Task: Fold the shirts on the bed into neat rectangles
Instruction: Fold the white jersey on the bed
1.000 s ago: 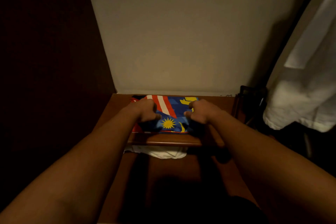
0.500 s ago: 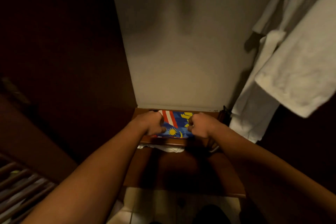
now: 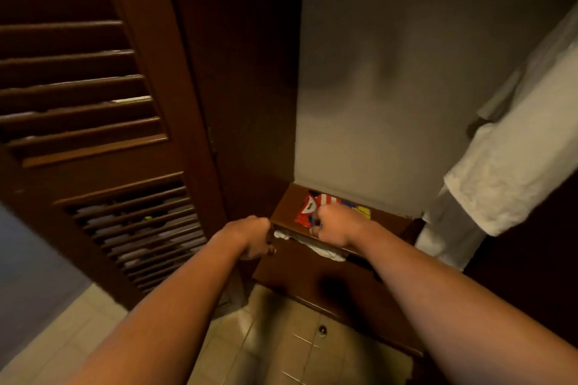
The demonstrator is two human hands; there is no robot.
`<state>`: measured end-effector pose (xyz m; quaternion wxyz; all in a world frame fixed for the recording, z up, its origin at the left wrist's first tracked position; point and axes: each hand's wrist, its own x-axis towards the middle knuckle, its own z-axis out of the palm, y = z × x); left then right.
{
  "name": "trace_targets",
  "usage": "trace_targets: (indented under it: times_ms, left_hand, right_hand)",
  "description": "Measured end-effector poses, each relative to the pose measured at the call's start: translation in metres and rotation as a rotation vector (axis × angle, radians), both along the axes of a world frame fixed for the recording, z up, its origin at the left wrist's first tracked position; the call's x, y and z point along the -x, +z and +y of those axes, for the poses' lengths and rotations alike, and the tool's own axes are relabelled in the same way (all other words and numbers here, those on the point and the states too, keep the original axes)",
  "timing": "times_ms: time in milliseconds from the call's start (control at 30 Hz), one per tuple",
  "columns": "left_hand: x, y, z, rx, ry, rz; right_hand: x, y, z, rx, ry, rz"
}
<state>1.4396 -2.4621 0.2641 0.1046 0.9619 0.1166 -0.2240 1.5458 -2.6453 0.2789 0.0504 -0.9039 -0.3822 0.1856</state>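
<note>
One folded shirt (image 3: pixel 312 209) lies on the wardrobe shelf (image 3: pixel 283 211), so that one looks done; right hand (image 3: pixel 336 225) is clenched over its near edge; left hand (image 3: pixel 255 237) is curled at the shelf's corner, grip unclear; no bed in view, remainder unknown.

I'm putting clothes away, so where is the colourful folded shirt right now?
In the head view, the colourful folded shirt lies on the wooden shelf at the wardrobe's back wall, right of centre, partly behind the right hand.

Folded shirt (image 3: pixel 312 209) partly hidden behind right hand (image 3: pixel 336 225); left hand (image 3: pixel 253 237) fingers curled under, contents unclear.
</note>
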Motion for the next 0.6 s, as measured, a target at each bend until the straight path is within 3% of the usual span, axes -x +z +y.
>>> trace_targets:
  times_ms: [300, 600]
  left_hand:
    - [0.177, 0.001, 0.077, 0.075, 0.376, -0.012]
    - [0.34, -0.012, 0.198, 0.143, 0.807, -0.023]
  right_hand:
    - [0.117, -0.001, 0.116, -0.028, 0.343, 0.085]
    - [0.24, -0.018, 0.293, 0.037, 0.713, 0.14]
